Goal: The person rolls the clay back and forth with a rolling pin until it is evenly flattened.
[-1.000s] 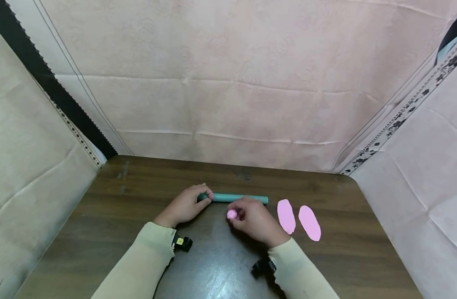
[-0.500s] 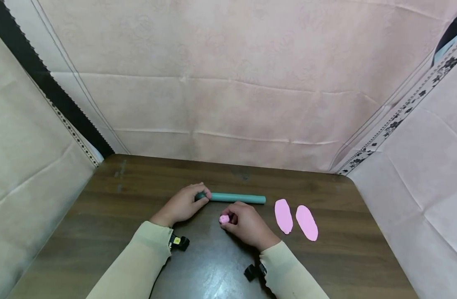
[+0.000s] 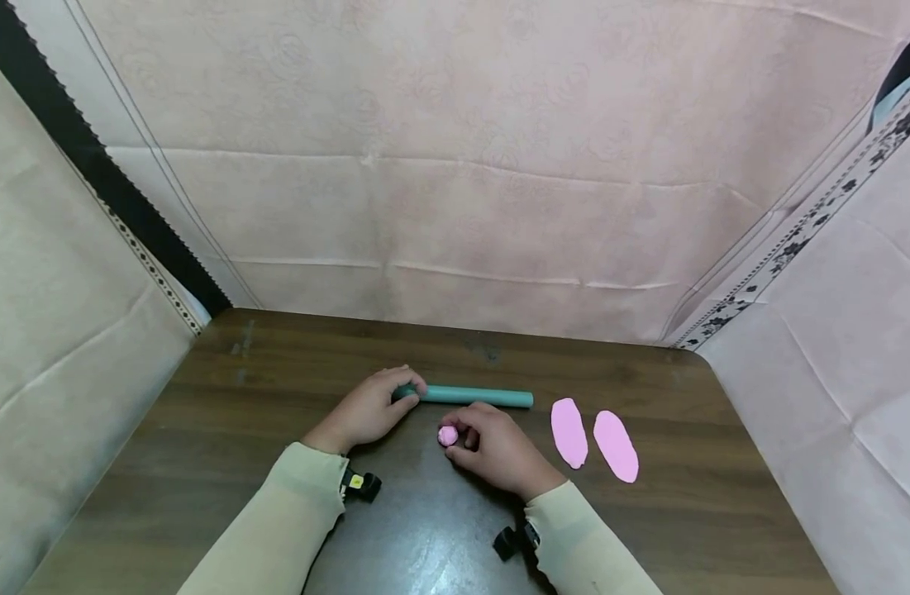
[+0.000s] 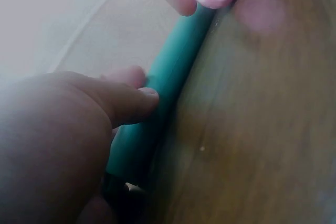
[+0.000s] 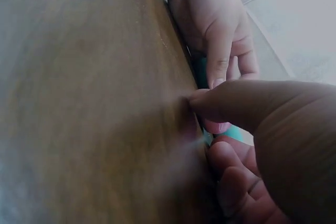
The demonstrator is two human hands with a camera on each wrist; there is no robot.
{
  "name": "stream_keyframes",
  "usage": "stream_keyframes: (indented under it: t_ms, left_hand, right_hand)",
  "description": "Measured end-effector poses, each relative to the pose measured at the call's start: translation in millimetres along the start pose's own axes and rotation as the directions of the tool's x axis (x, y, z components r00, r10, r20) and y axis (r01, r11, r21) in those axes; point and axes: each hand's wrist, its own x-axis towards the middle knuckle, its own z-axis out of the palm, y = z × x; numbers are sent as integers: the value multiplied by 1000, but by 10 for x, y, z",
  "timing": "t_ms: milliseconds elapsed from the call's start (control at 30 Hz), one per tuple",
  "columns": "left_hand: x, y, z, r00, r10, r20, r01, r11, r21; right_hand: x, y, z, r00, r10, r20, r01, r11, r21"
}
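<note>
My left hand [image 3: 373, 406] grips the left end of a smooth teal rod [image 3: 484, 397] that lies crosswise on the table. In the left wrist view the thumb presses on the side of the rod [image 4: 176, 59]. Just in front of the rod, my right hand [image 3: 502, 450] pinches a small pink lump of clay [image 3: 447, 435] between thumb and fingertips. The right wrist view shows only a bit of the pink clay [image 5: 216, 127], the rest being hidden behind the thumb [image 5: 231, 100].
Two flat pink oval pieces, the left one [image 3: 569, 434] and the right one [image 3: 616, 446], lie side by side on the wooden table [image 3: 707, 496], right of the rod. Pale cloth walls [image 3: 455, 207] stand behind the table and at both sides.
My right hand has shifted slightly left with the pink clay, and the lump has turned a little in its fingertips. The left hand keeps its grip on the rod.
</note>
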Motion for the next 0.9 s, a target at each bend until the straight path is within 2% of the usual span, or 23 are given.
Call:
stream_keyframes:
  t_ms: [133, 333, 533, 700, 900]
  left_hand:
    - [-4, 26, 11, 1000, 6, 15, -6, 1000, 18]
    - [-11, 52, 1, 999, -29, 39, 29, 1000, 12]
    - [-30, 81, 8, 998, -34, 51, 32, 998, 45]
    - [-31, 120, 22, 999, 0, 40, -4, 995, 102]
    - [-6, 178, 99, 999, 18, 34, -25, 981, 194]
  right_hand:
    - [-5, -5, -10, 1000, 8, -23, -9, 999, -34]
    - [11, -5, -7, 997, 26, -67, -31, 997, -76]
    - [29, -3, -13, 998, 33, -51, -37, 996, -85]
    - [30, 1, -53, 999, 25, -45, -29, 996, -84]
    - [26, 5, -144, 1000, 9, 10, -8, 997, -80]
